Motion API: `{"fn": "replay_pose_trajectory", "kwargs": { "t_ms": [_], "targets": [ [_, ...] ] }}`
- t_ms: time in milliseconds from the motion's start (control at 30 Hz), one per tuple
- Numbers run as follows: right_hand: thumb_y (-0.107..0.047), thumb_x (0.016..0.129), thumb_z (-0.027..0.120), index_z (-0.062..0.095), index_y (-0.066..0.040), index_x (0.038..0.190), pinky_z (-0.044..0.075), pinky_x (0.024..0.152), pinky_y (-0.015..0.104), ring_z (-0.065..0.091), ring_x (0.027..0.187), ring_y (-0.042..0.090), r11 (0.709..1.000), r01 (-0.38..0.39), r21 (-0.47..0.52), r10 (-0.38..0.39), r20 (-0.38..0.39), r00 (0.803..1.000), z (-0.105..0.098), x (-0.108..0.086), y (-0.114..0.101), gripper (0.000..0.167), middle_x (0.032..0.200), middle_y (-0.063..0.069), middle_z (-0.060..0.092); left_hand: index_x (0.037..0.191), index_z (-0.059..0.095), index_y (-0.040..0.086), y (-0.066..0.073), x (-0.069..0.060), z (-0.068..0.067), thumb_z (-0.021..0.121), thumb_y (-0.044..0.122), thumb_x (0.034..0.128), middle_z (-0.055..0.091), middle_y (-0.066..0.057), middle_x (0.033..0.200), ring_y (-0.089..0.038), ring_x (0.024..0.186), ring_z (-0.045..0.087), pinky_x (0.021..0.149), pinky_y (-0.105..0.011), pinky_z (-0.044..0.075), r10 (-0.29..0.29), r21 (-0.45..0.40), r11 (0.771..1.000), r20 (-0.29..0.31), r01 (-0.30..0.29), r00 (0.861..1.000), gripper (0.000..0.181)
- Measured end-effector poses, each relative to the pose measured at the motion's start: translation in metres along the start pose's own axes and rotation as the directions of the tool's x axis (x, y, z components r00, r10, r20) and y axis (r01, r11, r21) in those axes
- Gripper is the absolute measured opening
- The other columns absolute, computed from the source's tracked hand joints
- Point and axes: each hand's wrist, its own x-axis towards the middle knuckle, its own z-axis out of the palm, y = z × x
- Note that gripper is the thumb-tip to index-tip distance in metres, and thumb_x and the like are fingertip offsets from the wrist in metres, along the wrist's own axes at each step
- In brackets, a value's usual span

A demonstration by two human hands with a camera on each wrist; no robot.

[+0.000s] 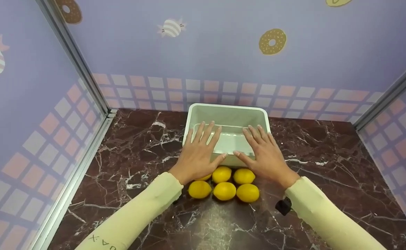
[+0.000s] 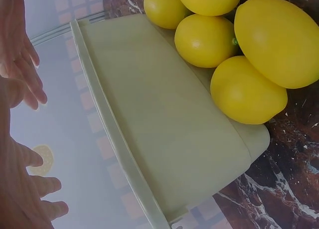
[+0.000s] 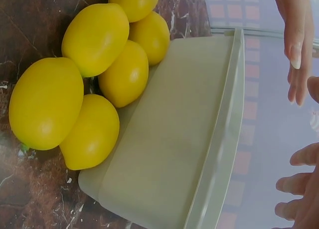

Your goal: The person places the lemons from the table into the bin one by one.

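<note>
A pale white-green rectangular tub (image 1: pixel 228 115) stands on the dark marble surface, its inside showing only bare wall and floor. My left hand (image 1: pixel 196 156) is spread palm down over the tub's near left part. Mirroring it, my right hand (image 1: pixel 269 158) lies spread over the near right part, thumbs pointing at each other. Both wrist views show the fingers apart from the rim, with nothing held. Several yellow lemons (image 1: pixel 224 191) sit in two rows by the tub's near wall (image 2: pixel 159 104); one is partly hidden under my left hand.
Purple patterned walls (image 1: pixel 217 52) close in the marble counter (image 1: pixel 147 149) at the back and both sides. Metal corner strips (image 1: pixel 81 66) run along the edges. A small black device (image 1: pixel 283 206) sits at my right wrist.
</note>
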Motion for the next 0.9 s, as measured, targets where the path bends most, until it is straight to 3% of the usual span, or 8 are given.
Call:
{"fn": "replay_pose_trajectory", "kwargs": {
  "t_ms": [133,367,900],
  "targets": [
    [-0.059,0.094,0.046,0.022,-0.017,0.154,0.007,0.120,0.056,0.010,0.150,0.034,1.000,-0.013,-0.007,0.013,0.006,1.000,-0.001,0.001,0.003,0.078,0.161,0.010,0.020,0.156,0.011,0.017,0.000,0.000,0.000,0.034,0.059,0.0969,0.012,-0.009,0.163,-0.033,0.151,0.010,0.119,-0.058,0.014,0.007,0.011,1.000,-0.014,-0.007,1.000,0.076],
    [-0.061,0.094,0.044,0.023,-0.015,0.154,0.007,0.120,0.056,0.011,0.150,0.036,0.999,-0.032,0.004,0.032,0.019,0.999,-0.001,0.004,0.009,0.079,0.161,0.012,0.020,0.157,0.007,0.019,0.000,-0.002,0.001,0.030,0.061,0.0970,0.007,-0.007,0.164,-0.032,0.151,0.006,0.119,-0.057,0.011,-0.005,0.020,1.000,0.025,0.005,1.000,0.077],
    [-0.058,0.094,0.046,0.029,-0.010,0.152,0.009,0.120,0.057,0.014,0.149,0.038,0.996,-0.089,0.019,0.088,0.011,0.996,0.004,0.012,0.030,0.077,0.159,0.015,0.024,0.156,0.012,0.017,0.000,0.000,0.005,0.032,0.060,0.0969,0.013,-0.010,0.163,-0.033,0.150,0.012,0.119,-0.058,0.014,0.011,0.026,1.000,-0.007,-0.011,1.000,0.076]
  ]
}}
